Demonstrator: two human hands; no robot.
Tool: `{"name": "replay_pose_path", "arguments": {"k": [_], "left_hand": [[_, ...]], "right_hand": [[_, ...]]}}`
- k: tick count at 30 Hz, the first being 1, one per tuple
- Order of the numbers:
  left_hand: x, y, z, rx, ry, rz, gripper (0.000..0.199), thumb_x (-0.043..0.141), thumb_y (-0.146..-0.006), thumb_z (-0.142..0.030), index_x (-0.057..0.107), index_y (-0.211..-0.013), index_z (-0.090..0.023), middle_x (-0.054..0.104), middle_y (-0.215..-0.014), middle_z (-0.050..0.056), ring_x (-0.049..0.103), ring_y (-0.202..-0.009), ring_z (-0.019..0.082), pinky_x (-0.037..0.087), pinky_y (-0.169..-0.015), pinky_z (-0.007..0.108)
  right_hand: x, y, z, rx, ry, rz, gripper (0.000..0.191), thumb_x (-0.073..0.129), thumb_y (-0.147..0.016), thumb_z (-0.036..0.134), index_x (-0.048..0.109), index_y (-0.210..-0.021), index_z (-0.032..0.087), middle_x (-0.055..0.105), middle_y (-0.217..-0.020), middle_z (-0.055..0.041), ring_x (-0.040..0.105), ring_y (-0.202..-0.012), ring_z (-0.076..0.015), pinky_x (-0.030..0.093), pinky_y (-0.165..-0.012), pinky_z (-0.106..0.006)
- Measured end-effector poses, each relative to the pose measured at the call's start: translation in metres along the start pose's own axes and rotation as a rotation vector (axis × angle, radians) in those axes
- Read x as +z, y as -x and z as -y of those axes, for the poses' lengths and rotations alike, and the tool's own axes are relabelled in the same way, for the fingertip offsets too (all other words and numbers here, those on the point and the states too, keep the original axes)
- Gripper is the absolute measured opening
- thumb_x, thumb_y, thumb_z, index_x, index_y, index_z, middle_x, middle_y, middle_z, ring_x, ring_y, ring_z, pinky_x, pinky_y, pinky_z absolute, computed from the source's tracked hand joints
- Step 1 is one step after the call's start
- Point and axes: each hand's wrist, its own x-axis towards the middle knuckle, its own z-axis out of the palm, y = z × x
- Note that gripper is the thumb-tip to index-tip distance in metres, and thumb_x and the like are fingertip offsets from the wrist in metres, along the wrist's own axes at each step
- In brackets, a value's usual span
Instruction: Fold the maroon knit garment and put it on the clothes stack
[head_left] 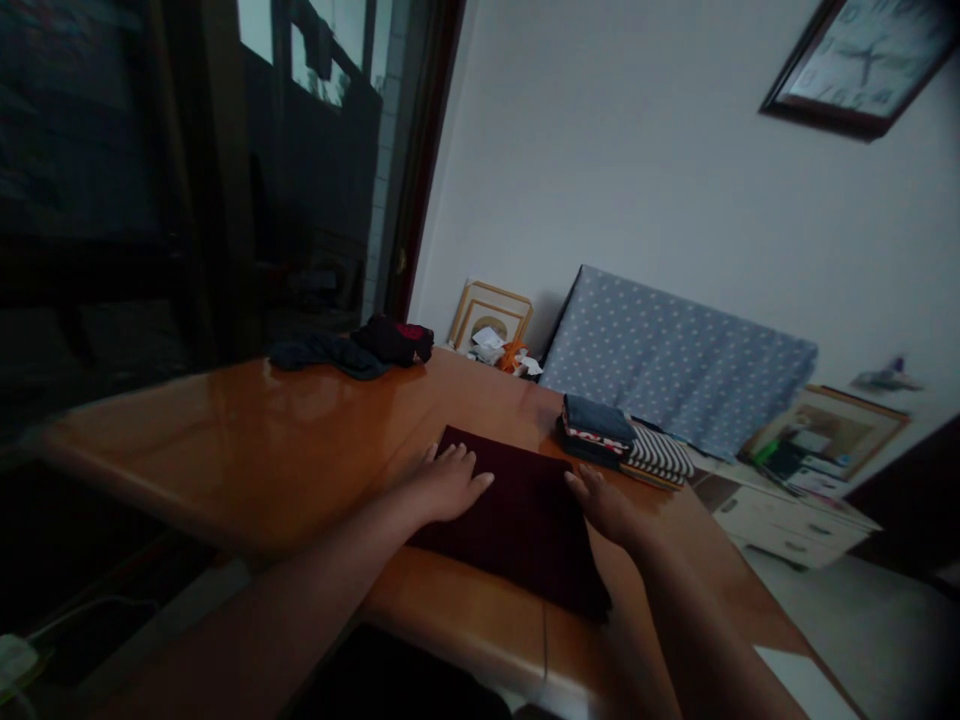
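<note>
- Lying flat near the close edge of the brown worktop (300, 440), the dark red cloth (525, 520) has both hands on it.
- The left hand (450, 485) is palm down on the cloth, near its far left corner. Its fingers are a bit spread, and the thumb sticks out to the right.
- The right hand (604, 505) touches the cloth at its far right corner. Its fingers are a little apart, but the far ones are too dark to see well.
- The cloth's close right corner is near the edge of the worktop. The left arm hides its close left corner.
- Lots of shiny wood shows to the left of the cloth, so there is wide room on that side.
- Less room shows past the far right corner, where a folded pile (596, 425) sits near the right hand. Striped cloth (660, 458) lies folded just beside the pile.
- At the far left edge are a messy gray-blue cloth (326, 355) and a dark bundle (394, 340) with some red on it, touching each other.
- A white sheet (806, 685) lies at the close right side, past the right arm.
- Behind the worktop stand a blue spotted cover (675, 355) and a low white cabinet (787, 525).
</note>
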Motion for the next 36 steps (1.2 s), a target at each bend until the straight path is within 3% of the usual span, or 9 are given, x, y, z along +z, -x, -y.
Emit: {"name": "replay_pose_path", "arguments": {"k": [3, 6, 11, 15, 18, 25, 31, 36], "left_hand": [[-0.003, -0.029, -0.002, -0.024, -0.015, -0.162, 0.062, 0.018, -0.103, -0.046, 0.063, -0.127, -0.011, 0.06, -0.138, 0.019, 0.05, -0.134, 0.031, 0.028, -0.115, 0.047], [0.007, -0.047, -0.001, -0.053, -0.029, -0.208, 0.056, 0.022, -0.103, -0.042, 0.063, -0.125, -0.011, 0.06, -0.138, 0.02, 0.051, -0.133, 0.031, 0.029, -0.115, 0.046], [0.034, -0.047, 0.007, -0.13, -0.062, -0.066, 0.079, 0.028, -0.097, -0.062, 0.041, -0.15, -0.005, 0.029, -0.162, 0.021, 0.021, -0.152, 0.033, 0.016, -0.122, 0.049], [0.041, -0.044, 0.01, -0.126, -0.077, -0.007, 0.094, 0.023, -0.092, -0.074, 0.033, -0.155, -0.005, 0.021, -0.163, 0.021, 0.012, -0.154, 0.034, 0.009, -0.123, 0.051], [0.039, -0.044, 0.009, -0.121, -0.068, 0.015, 0.099, 0.02, -0.09, -0.077, 0.03, -0.156, -0.004, 0.018, -0.164, 0.021, 0.009, -0.154, 0.034, 0.009, -0.123, 0.051], [0.035, -0.044, 0.008, -0.125, -0.056, 0.034, 0.1, 0.021, -0.09, -0.077, 0.028, -0.157, -0.004, 0.017, -0.164, 0.021, 0.008, -0.154, 0.035, 0.006, -0.123, 0.052], [0.036, -0.045, 0.007, -0.128, -0.06, 0.016, 0.099, 0.022, -0.09, -0.076, 0.028, -0.157, -0.003, 0.017, -0.164, 0.022, 0.007, -0.154, 0.035, 0.007, -0.123, 0.052], [0.036, -0.045, 0.007, -0.126, -0.048, 0.019, 0.098, 0.025, -0.09, -0.075, 0.029, -0.156, -0.003, 0.017, -0.164, 0.022, 0.007, -0.154, 0.036, 0.003, -0.123, 0.051]], "right_hand": [[-0.008, -0.018, 0.016, 0.045, -0.075, -0.057, 0.058, 0.03, -0.103, 0.045, 0.051, -0.145, 0.011, 0.053, -0.147, -0.0163, 0.043, -0.142, -0.0288, 0.032, -0.117, -0.04], [0.0, -0.036, 0.034, 0.156, -0.08, -0.112, 0.058, 0.022, -0.104, 0.039, 0.049, -0.146, 0.009, 0.049, -0.151, -0.0167, 0.04, -0.144, -0.0277, 0.031, -0.118, -0.037], [0.036, -0.048, 0.044, 0.256, -0.05, -0.092, 0.065, 0.024, -0.103, 0.046, 0.038, -0.152, 0.006, 0.035, -0.159, -0.0195, 0.028, -0.15, -0.031, 0.024, -0.12, -0.046], [0.056, -0.047, 0.033, 0.34, 0.043, 0.039, 0.078, 0.027, -0.098, 0.062, 0.025, -0.159, 0.012, 0.018, -0.166, -0.0163, 0.011, -0.154, -0.0314, 0.013, -0.121, -0.057], [0.061, -0.046, 0.024, 0.373, 0.073, 0.097, 0.081, 0.02, -0.097, 0.066, 0.018, -0.161, 0.015, 0.013, -0.167, -0.0121, 0.005, -0.155, -0.029, 0.012, -0.121, -0.056], [0.056, -0.046, 0.024, 0.364, 0.092, 0.116, 0.082, 0.02, -0.098, 0.067, 0.02, -0.16, 0.014, 0.014, -0.167, -0.0123, 0.006, -0.155, -0.0291, 0.011, -0.122, -0.053], [0.032, -0.015, 0.038, 0.294, 0.079, 0.039, 0.084, 0.024, -0.097, 0.068, 0.024, -0.159, 0.011, 0.017, -0.166, -0.014, 0.006, -0.155, -0.0301, 0.008, -0.123, -0.051], [0.047, 0.041, 0.052, 0.169, 0.058, 0.003, 0.086, 0.027, -0.096, 0.07, 0.025, -0.159, 0.012, 0.016, -0.167, -0.0109, 0.003, -0.155, -0.0276, 0.004, -0.124, -0.046]]}}
